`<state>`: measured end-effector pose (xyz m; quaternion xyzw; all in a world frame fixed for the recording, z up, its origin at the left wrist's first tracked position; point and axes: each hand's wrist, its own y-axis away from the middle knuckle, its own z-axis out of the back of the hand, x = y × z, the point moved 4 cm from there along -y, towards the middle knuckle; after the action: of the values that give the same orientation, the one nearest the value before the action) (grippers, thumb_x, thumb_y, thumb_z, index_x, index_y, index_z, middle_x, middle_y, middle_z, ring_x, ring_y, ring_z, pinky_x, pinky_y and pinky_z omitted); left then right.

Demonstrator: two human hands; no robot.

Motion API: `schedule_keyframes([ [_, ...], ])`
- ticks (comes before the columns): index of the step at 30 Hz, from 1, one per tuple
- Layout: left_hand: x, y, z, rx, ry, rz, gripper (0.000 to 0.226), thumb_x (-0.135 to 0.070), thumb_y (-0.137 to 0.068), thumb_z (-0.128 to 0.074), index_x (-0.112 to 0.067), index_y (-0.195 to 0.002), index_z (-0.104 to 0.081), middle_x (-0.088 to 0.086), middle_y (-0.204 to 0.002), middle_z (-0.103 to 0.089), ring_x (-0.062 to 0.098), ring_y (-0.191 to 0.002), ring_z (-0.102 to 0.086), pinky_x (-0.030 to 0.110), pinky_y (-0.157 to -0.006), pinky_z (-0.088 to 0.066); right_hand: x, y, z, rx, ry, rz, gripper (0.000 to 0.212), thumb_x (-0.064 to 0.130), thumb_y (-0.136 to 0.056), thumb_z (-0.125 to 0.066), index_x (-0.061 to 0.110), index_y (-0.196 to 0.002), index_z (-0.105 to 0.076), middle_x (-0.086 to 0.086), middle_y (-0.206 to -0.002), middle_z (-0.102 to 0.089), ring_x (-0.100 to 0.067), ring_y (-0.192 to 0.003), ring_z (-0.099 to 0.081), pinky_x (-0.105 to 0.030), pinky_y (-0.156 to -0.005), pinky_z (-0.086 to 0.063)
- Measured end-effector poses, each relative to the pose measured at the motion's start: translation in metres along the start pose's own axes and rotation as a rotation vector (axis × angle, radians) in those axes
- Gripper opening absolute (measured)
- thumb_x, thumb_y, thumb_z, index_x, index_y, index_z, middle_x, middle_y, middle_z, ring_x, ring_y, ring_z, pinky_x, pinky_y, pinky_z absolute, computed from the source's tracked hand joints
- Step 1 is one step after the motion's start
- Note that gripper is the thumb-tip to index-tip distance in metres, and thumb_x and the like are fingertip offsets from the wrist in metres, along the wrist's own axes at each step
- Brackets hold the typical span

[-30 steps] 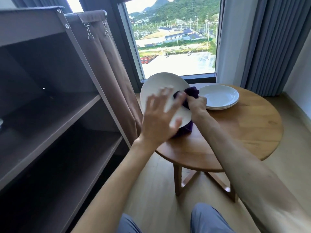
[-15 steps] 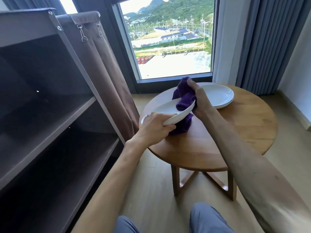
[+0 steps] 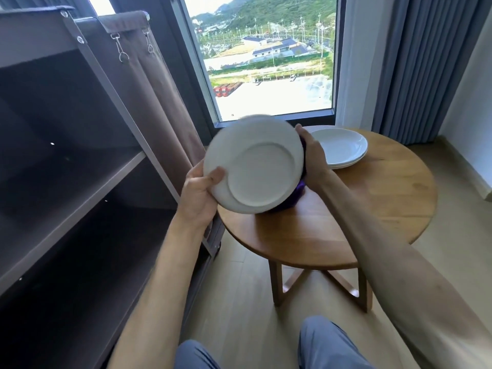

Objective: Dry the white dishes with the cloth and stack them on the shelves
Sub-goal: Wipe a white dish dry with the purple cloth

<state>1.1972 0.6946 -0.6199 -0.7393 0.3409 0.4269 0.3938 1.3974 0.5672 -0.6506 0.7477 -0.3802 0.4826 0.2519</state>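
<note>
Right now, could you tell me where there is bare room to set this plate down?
The shelves at left show bare boards. The table is bare in front and right of the plate stack; its left edge is crowded by both hands.

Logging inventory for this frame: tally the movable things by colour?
White: 3, one plate held up by the left hand, and what looks like 2 stacked plates on the table.
Purple: 1, the cloth behind the held plate, under the right hand.
Total: 4
</note>
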Motion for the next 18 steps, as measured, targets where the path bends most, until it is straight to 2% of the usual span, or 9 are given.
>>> schedule_keyframes([
  [3,0.006,-0.008,-0.015,-0.118,0.345,0.002,0.090,-0.025,-0.060,-0.096,-0.001,-0.137,-0.057,0.020,-0.137,-0.061,0.038,-0.131,-0.056,0.052,-0.113,-0.044,-0.023,0.012,-0.011,-0.054,-0.317,0.006,0.029,0.041,-0.098,-0.053,0.020,-0.089,-0.070,-0.008,-0.097,-0.067,-0.025,-0.092,-0.063,-0.039,-0.086,-0.051],
  [4,0.009,-0.011,-0.020,-0.159,0.421,0.009,0.092,-0.024,-0.062,-0.094,0.000,-0.141,-0.054,0.021,-0.142,-0.057,0.040,-0.136,-0.051,0.055,-0.116,-0.039,-0.030,0.017,-0.017,-0.085,-0.387,-0.015,0.029,0.041,-0.099,-0.053,0.021,-0.090,-0.072,-0.008,-0.101,-0.069,-0.025,-0.095,-0.065,-0.039,-0.088,-0.052],
  [6,0.013,-0.017,-0.027,-0.244,0.474,0.023,0.082,-0.023,-0.075,-0.078,0.000,-0.148,-0.048,0.021,-0.143,-0.055,0.041,-0.139,-0.048,0.058,-0.117,-0.036,-0.032,0.021,-0.023,-0.161,-0.479,-0.053,0.036,0.047,-0.100,-0.050,0.022,-0.092,-0.074,-0.008,-0.107,-0.072,-0.026,-0.100,-0.068,-0.039,-0.090,-0.054],
  [8,0.015,-0.019,-0.030,-0.298,0.457,0.047,0.069,-0.023,-0.085,-0.064,-0.003,-0.149,-0.048,0.018,-0.138,-0.061,0.040,-0.134,-0.053,0.059,-0.114,-0.040,-0.025,0.022,-0.019,-0.241,-0.508,-0.031,0.041,0.048,-0.102,-0.047,0.021,-0.092,-0.075,-0.004,-0.102,-0.075,-0.025,-0.094,-0.070,-0.039,-0.086,-0.056],
  [11,0.014,-0.021,-0.032,-0.317,0.450,0.034,0.059,-0.023,-0.088,-0.061,-0.004,-0.143,-0.053,0.018,-0.134,-0.063,0.040,-0.134,-0.053,0.059,-0.114,-0.040,-0.010,0.022,-0.006,-0.361,-0.392,0.153,0.037,0.037,-0.103,-0.051,0.021,-0.080,-0.075,0.003,-0.082,-0.075,-0.014,-0.077,-0.068,-0.036,-0.078,-0.056],
  [15,0.015,-0.021,-0.037,-0.332,0.449,0.037,0.060,-0.023,-0.089,-0.061,-0.004,-0.145,-0.052,0.019,-0.143,-0.059,0.041,-0.138,-0.050,0.059,-0.117,-0.036,0.007,0.028,0.005,-0.464,-0.157,0.397,0.048,0.027,-0.103,-0.053,0.029,-0.056,-0.056,0.019,-0.057,-0.045,-0.003,-0.061,-0.039,-0.021,-0.064,-0.038],
  [18,0.018,-0.018,-0.036,-0.359,0.435,0.041,0.061,-0.022,-0.089,-0.061,-0.004,-0.147,-0.051,0.021,-0.146,-0.056,0.041,-0.137,-0.051,0.058,-0.116,-0.038,0.023,0.028,0.011,-0.512,-0.022,0.489,0.049,0.029,-0.102,-0.053,0.032,-0.054,-0.043,0.018,-0.055,-0.034,-0.004,-0.061,-0.032,-0.021,-0.062,-0.033],
])
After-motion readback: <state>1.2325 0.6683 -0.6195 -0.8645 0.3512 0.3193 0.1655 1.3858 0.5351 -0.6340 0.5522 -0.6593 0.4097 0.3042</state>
